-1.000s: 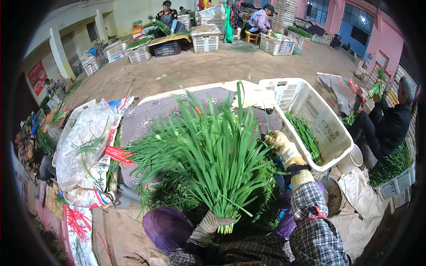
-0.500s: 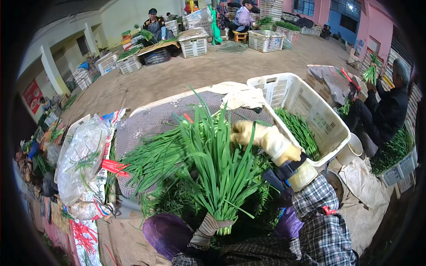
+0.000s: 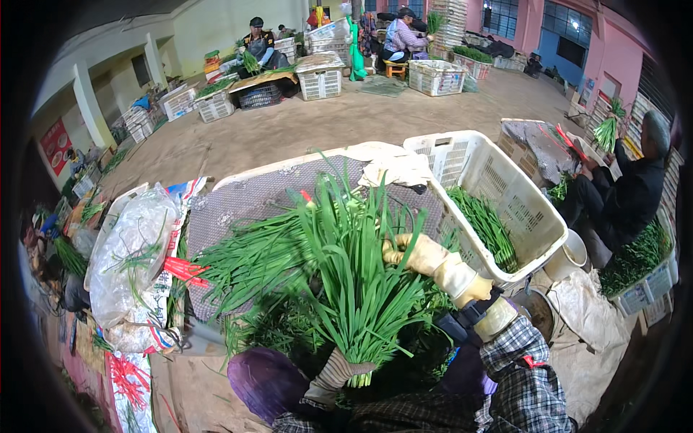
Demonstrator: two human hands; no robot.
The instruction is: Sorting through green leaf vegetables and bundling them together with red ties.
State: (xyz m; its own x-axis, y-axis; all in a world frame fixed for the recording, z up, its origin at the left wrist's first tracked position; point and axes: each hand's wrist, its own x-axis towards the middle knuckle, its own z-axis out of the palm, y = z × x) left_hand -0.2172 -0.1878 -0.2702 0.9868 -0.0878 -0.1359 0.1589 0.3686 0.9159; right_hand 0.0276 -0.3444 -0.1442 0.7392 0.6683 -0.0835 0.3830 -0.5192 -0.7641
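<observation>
My left hand [image 3: 336, 372] in a striped glove grips the base of an upright bunch of long green leafy stalks [image 3: 361, 303] at the lower middle. My right hand [image 3: 404, 249], in a cream glove, has curled fingers among the upper leaves; what lies in them is hidden. Behind the bunch, loose stalks [image 3: 245, 263] lie across a grey patterned mat [image 3: 253, 180] in a large tray, with a white cloth [image 3: 393, 162] at its back edge. Red ties [image 3: 184, 270] lie at the tray's left side. Purple fabric [image 3: 263, 382] shows under my forearms.
A white crate [image 3: 527, 202] holding stalks is at right, beside a bucket [image 3: 567, 256]. A co-worker [image 3: 632, 195] sits far right holding greens. Plastic bags [image 3: 137, 252] lie at left. Other workers [image 3: 401, 40] sit among crates across the concrete floor [image 3: 289, 126].
My right hand has swung leftward from beside the crate into the bunch's upper leaves, then slightly down. My left hand keeps its hold. A worker at the back has raised some greens.
</observation>
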